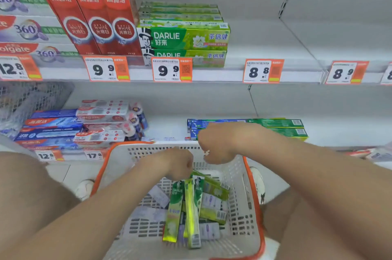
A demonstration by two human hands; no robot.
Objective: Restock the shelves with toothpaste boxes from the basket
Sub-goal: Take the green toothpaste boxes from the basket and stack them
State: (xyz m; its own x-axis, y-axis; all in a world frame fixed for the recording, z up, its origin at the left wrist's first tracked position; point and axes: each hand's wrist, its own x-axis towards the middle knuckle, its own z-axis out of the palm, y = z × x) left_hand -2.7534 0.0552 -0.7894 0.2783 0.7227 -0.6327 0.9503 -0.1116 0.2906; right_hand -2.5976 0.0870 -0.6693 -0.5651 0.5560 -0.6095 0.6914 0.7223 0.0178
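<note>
Mostly hidden under knuckles: hands' fingers, left (178,163) around green boxes (192,202), right (216,145).

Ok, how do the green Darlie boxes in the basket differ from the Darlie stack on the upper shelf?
The Darlie boxes in the basket stand steeply on end, leaning and fanned apart; the shelf stack lies flat, long faces forward. The left hand grips the basket ones at their tops; nothing touches the shelf stack. Both are green Darlie toothpaste cartons.
</note>
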